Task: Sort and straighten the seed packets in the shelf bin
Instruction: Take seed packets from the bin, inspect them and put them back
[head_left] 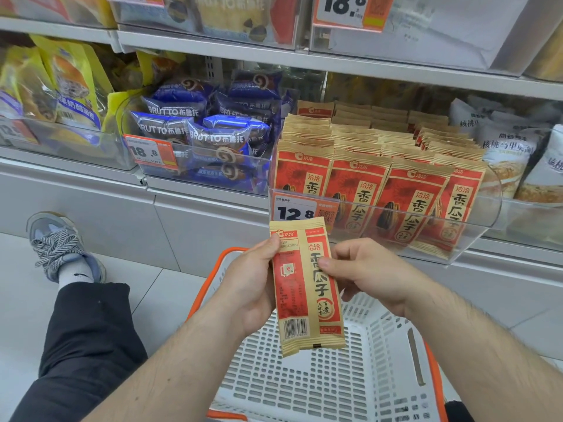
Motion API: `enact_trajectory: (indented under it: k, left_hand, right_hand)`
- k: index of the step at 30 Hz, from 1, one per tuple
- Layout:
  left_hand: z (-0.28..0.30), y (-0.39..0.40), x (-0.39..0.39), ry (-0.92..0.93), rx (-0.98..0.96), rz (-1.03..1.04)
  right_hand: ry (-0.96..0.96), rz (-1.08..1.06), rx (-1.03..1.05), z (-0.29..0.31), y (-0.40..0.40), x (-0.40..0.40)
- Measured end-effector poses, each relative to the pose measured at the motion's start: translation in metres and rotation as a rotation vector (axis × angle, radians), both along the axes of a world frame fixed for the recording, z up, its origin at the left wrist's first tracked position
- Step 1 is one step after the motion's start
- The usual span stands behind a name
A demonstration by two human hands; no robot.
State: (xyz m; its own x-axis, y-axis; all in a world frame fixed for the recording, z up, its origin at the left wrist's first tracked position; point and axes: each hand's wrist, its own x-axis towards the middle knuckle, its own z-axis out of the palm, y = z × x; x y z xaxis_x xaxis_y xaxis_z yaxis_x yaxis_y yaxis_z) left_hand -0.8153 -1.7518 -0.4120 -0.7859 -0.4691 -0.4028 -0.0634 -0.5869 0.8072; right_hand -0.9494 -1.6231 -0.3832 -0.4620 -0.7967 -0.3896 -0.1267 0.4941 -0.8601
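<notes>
Head cam: left hand (254,286) & right hand (362,274) each pinch one seed packet (306,287) by its long edges, over a basket (335,370) (white w/ orange rim), below the shelf bin (475,233). Prob light, crinkly, bendy; hold by edges.

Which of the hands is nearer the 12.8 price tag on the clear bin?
Left. The left hand grips the held packet with its thumb just below the price tag. The right hand pinches the packet's other edge, lower and further right.
</notes>
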Motion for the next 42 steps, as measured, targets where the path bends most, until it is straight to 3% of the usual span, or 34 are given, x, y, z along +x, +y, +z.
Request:
enact_trajectory:
  k: [6,13,19,28,32,35,38,42]
  left_hand:
    - [-0.002,-0.004,0.007,-0.023,-0.106,-0.104]
    - [0.008,-0.013,0.010,-0.010,-0.061,-0.070]
    - [0.015,-0.007,0.015,-0.058,-0.117,-0.129]
    - [0.002,0.007,0.018,-0.037,-0.053,-0.094]
    - [0.005,0.012,0.016,-0.105,-0.276,-0.108]
    - [0.006,0.016,0.012,-0.101,-0.315,-0.114]
    - [0.006,0.016,0.010,-0.071,-0.299,-0.136]
    - [0.002,0.016,0.013,-0.041,-0.316,-0.245]
  right_hand:
    - [-0.012,-0.133,-0.109,0.004,-0.001,-0.005]
    - [-0.141,0.113,0.010,0.012,0.007,-0.001]
    - [-0.161,0.107,-0.045,0.012,0.012,-0.001]
    - [-0.191,0.135,-0.037,0.008,0.023,0.006]
    - [0.057,0.146,0.033,0.014,0.020,0.018]
    - [0.279,0.212,0.097,0.017,0.014,0.033]
    - [0.273,0.226,0.088,0.024,0.015,0.032]
    - [0.361,0.005,-0.067,0.034,0.017,0.025]
